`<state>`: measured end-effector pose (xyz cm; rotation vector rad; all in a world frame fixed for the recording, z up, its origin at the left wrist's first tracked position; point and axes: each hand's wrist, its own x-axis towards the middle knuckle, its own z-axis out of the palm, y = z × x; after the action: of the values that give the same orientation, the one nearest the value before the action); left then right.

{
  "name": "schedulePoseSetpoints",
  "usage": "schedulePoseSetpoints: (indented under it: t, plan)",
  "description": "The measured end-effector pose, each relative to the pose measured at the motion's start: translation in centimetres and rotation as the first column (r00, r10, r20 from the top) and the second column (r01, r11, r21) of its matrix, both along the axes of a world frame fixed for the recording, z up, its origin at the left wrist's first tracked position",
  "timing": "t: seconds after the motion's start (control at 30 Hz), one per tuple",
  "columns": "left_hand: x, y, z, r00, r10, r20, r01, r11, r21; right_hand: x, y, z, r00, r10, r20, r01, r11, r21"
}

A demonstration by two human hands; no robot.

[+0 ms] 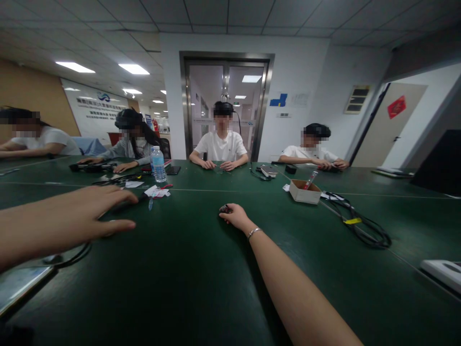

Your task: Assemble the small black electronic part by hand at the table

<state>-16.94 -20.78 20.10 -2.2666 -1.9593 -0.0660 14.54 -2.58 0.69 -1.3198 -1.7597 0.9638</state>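
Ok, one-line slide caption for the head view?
Right hand closed on a small dark object on the green table; left hand spread flat.

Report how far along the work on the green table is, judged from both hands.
Done: nothing visibly finished. In hand: the right hand is closed around a small dark object on the green table; the left hand reaches, fingers spread, toward the dark cable. Left: the cable is not yet gripped.

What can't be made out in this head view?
- Small dark thing under the right hand: curled fingers cover most of it; too small to name.
- Left hand: spread over a black cable; contact unclear, wide-angle blur.
- White device: cut off by right edge.
- Flat panel at lower left: cut by left edge, partly behind the left forearm.
- Cardboard box: contents too small.
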Motion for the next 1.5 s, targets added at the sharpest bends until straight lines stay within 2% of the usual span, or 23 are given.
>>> schedulePoseSetpoints:
  t: [0.07,0.13,0.23,0.3,0.37,0.43,0.57,0.63,0.73,0.83,0.9,0.97,1.07,1.27,1.5]
  plan:
    - [3.6,2.4,1.1,0.996,-0.083,-0.026,0.080,0.991,-0.108,0.0,0.0,0.0,1.000,0.004,-0.001,-0.004,1.000,0.008]
    - [7.3,5.2,0.8,0.979,-0.201,-0.020,0.193,0.961,-0.200,0.0,-0.1,0.0,1.000,0.008,-0.008,-0.007,1.000,0.017]
    - [11.9,9.8,-2.0,0.904,-0.423,0.058,0.426,0.889,-0.167,-0.1,-0.1,0.0,1.000,0.009,-0.019,-0.009,1.000,0.025]
    - [14.2,12.8,-4.9,0.848,-0.508,0.149,0.518,0.855,-0.037,-0.1,-0.1,0.0,1.000,0.008,-0.026,-0.007,1.000,0.027]
    - [16.0,15.2,-7.7,0.803,-0.542,0.249,0.535,0.839,0.098,-0.2,-0.2,0.0,1.000,-0.001,-0.024,0.001,1.000,0.025]
    - [17.2,16.5,-10.2,0.753,-0.573,0.323,0.535,0.819,0.205,-0.3,-0.3,0.2,0.999,-0.035,-0.020,0.035,0.999,0.025]
    - [17.8,16.6,-14.2,0.671,-0.637,0.379,0.570,0.770,0.286,-0.6,-0.6,0.6,0.996,-0.086,0.023,0.085,0.996,0.040]
    - [17.4,16.4,-15.9,0.643,-0.619,0.452,0.509,0.786,0.352,-0.6,-0.8,0.7,0.994,-0.092,0.055,0.089,0.994,0.068]
    - [16.7,16.7,-17.7,0.578,-0.531,0.619,0.360,0.847,0.391,-0.6,-1.1,0.8,0.993,-0.109,0.037,0.103,0.984,0.144]
    - [16.2,17.4,-18.8,0.443,-0.435,0.784,0.290,0.897,0.334,-0.6,-1.2,0.6,0.995,-0.099,-0.008,0.099,0.982,0.162]
    - [15.9,17.9,-19.1,0.349,-0.368,0.862,0.297,0.916,0.271,-0.6,-1.1,0.5,0.997,-0.072,-0.042,0.078,0.987,0.144]
    - [15.6,18.2,-19.4,0.301,-0.317,0.899,0.314,0.924,0.221,-0.6,-0.9,0.4,0.995,-0.044,-0.088,0.055,0.991,0.121]
    - [15.4,18.4,-19.6,0.290,-0.290,0.912,0.324,0.927,0.192,-0.4,-0.4,0.4,0.988,-0.013,-0.157,0.023,0.998,0.062]
    - [15.2,18.2,-19.4,0.324,-0.237,0.916,0.258,0.954,0.155,0.8,0.0,0.9,0.947,0.073,-0.312,-0.094,0.994,-0.053]
    - [15.1,18.2,-19.3,0.351,-0.221,0.910,0.246,0.959,0.138,1.4,-0.1,1.0,0.892,0.099,-0.441,-0.160,0.982,-0.101]
